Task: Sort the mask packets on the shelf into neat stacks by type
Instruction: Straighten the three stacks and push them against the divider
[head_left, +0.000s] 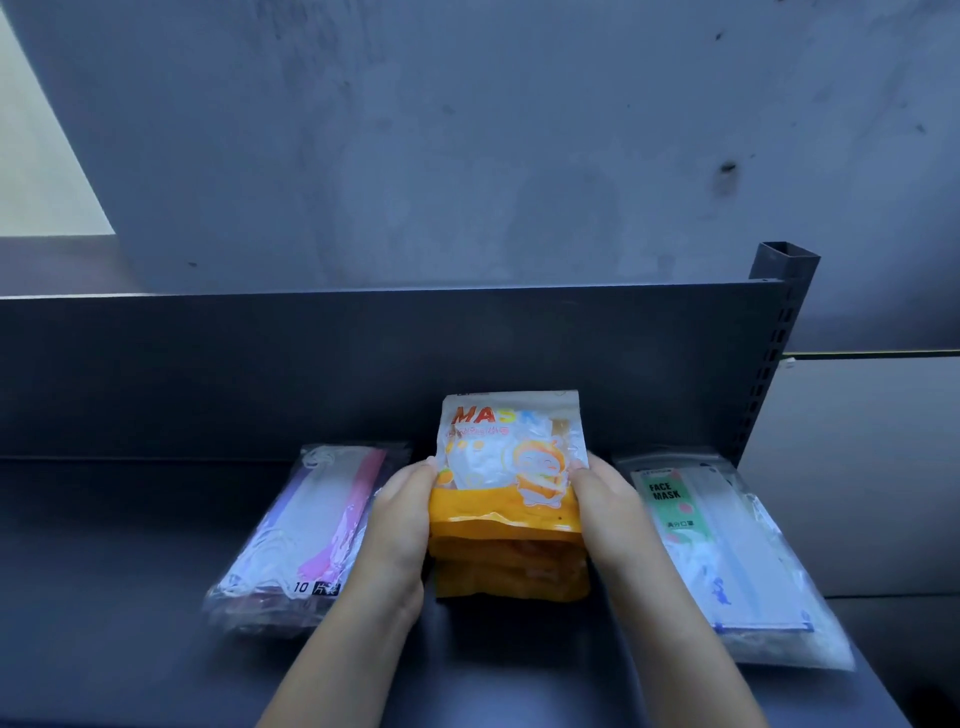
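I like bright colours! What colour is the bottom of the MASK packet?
Orange-yellow on the MASK packet, head view.

Dark metal shelf (130, 597), flat deck, solid back panel (260, 364), perforated upright post (769, 364) at the right rear corner. Three piles lie directly on the deck, side by side, apart.
- Left: clear packets of pink, purple and white masks (306, 530), lying askew.
- Centre: stack of orange MASK packets (509, 545).
- Right: clear FACE MASK packets (727, 561) with a green label, near the deck's right edge.
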